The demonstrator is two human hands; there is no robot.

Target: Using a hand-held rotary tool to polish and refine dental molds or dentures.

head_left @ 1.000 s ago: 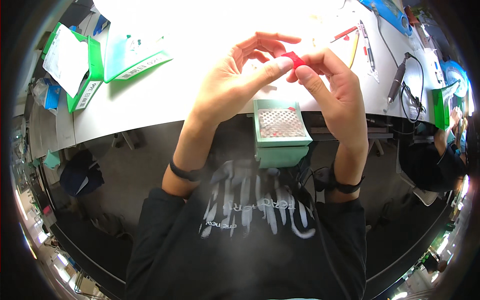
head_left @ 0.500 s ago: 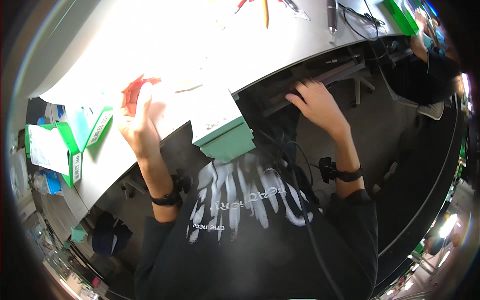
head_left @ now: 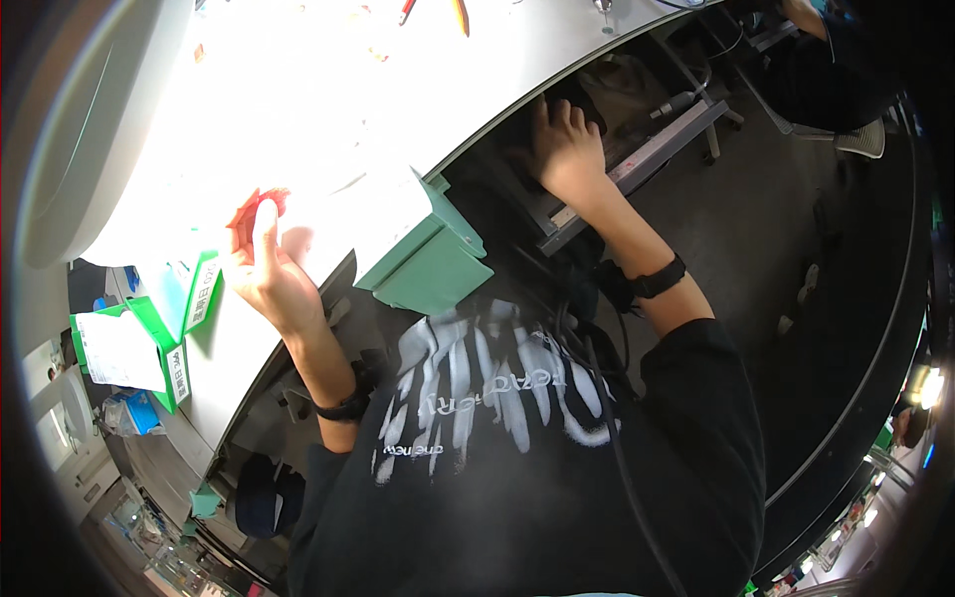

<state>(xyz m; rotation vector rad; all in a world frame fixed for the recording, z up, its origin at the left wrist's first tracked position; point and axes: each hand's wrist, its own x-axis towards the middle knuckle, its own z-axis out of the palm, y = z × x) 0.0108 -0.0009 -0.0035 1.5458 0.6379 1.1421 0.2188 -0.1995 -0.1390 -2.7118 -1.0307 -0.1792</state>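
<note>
My left hand (head_left: 274,274) is over the brightly lit bench top, palm up. Its fingers curve loosely with the thumb in front of them, and nothing in it can be made out in the glare. Beside it, at the bench's front edge, sits a pale green box-like holder (head_left: 433,269) close to my chest. My right hand (head_left: 569,154) reaches below the bench edge with its fingers spread, over a dark area under the bench. It is nearest to a grey metal rail (head_left: 647,174); nothing shows in its grip. Both wrists wear black bands.
The white bench (head_left: 328,90) bears a red-handled tool (head_left: 406,12) and an orange-handled one (head_left: 461,18). Green bins (head_left: 164,348) with labels and papers stand at the left. At the far right are another person's arm (head_left: 804,18) and a chair (head_left: 860,139). A black cable (head_left: 627,478) runs down my shirt.
My right hand has moved forward and left, farther in under the bench edge. My left hand stays over the bench, its fingers a little more curled. The whole view has shifted and turned.
</note>
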